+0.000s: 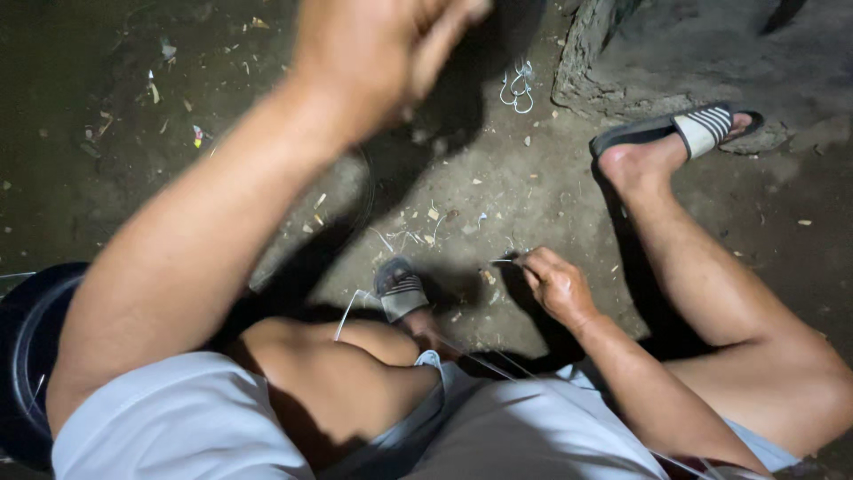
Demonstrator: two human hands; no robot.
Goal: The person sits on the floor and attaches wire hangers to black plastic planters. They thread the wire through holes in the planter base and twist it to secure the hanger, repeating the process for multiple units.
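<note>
Head view, looking down at a seated person on a dirt floor (498, 196) littered with small chips and scraps. Right hand (555, 283) is low, near the middle of the frame, fingers (533, 265) pinched narrow on a thin pale wire (503, 260); the short end pokes out to the left of the fingertips, just above the ground. More thin strands of the wire run back from near the hand toward the person's lap, over the grey shorts (524, 427); exact path is hard to follow. Left hand (378, 44) is raised high, close to the camera, blurred and cut by the top edge; fingers look loosely curled, cannot tell if it holds anything. The left forearm crosses the frame diagonally down to a white sleeve (178, 422). One foot in a striped slide sandal (400, 292) sits tucked under the bent leg, just left of the right hand. The other foot, in a matching sandal (702, 129), is stretched out to the upper right, against a rough mud or stone ledge (622, 53). A small bunch of bent white wire loops (518, 87) lies on the floor, well apart from both hands. A dark round tyre-like object (27, 356) is at the left edge, partly hidden behind the arm.
</note>
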